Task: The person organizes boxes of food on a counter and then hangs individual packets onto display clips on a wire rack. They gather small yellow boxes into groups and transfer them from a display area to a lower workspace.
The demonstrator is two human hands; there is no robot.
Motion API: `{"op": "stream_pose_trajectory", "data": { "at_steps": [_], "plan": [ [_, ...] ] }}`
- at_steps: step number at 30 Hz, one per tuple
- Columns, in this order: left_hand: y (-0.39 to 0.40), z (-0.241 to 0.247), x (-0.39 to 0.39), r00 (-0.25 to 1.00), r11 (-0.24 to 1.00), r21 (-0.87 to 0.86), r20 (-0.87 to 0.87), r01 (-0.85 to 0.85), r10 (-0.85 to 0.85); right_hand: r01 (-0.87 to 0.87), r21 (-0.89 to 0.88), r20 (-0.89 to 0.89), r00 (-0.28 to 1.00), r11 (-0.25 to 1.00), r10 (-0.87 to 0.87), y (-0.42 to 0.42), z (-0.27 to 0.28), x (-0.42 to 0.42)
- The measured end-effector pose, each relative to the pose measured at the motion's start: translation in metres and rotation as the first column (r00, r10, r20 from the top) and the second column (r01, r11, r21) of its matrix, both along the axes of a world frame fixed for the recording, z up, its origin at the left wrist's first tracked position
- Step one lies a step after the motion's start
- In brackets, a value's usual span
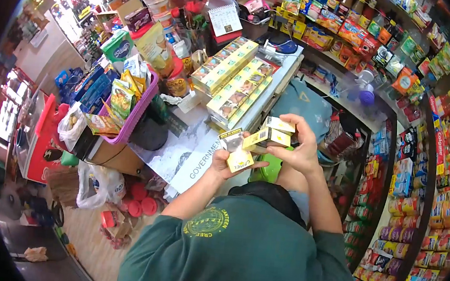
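Observation:
My left hand (220, 166) grips a yellow and white Camel cigarette pack (239, 161), its printed front facing up. In my right hand (302, 147) are yellow cigarette packs (267, 139), held together between thumb and fingers, with a barcode on one side. The two hands are close together above my lap, and the packs almost meet. Just beyond them, wrapped cartons of similar yellow packs (239, 87) lie in two stacked rows on the counter (247, 120). Whether the packs in my hands touch each other, I cannot tell.
A purple basket (135, 112) of sachets stands at the left, beside a dark round container (149, 132). Behind the cartons is a desk calendar (224, 20). Shelves of canned goods (448, 208) curve along the right. A white plastic bag (100, 186) hangs below the counter.

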State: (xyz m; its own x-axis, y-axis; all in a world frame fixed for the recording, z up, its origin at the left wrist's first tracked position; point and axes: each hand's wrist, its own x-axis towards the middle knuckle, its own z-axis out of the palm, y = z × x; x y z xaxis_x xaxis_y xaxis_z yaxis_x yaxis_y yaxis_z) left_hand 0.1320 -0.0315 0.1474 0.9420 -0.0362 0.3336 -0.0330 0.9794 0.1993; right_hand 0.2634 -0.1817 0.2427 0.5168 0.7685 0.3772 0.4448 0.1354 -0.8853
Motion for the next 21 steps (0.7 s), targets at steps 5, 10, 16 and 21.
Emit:
{"op": "stream_pose_trajectory", "data": {
  "at_steps": [5,10,16,21],
  "plan": [
    [0.011,-0.007,-0.004,0.99,0.997,-0.007,-0.117,-0.083,0.082,0.036,-0.077,0.057,0.998,0.996,-0.031,0.009,-0.01,0.002],
    [0.01,-0.019,-0.008,0.972,0.986,-0.076,-0.197,-0.148,0.131,0.029,-0.059,-0.015,0.999,0.998,-0.03,0.025,-0.019,-0.009],
    [0.005,-0.034,-0.001,0.967,0.978,-0.163,-0.24,-0.13,0.089,0.033,-0.01,0.127,0.991,0.999,-0.032,0.032,-0.015,-0.017],
    [0.01,-0.039,0.006,0.937,0.967,-0.18,-0.332,-0.18,0.112,-0.015,-0.036,0.036,0.999,0.999,0.016,0.036,-0.016,-0.021]
  ]
}}
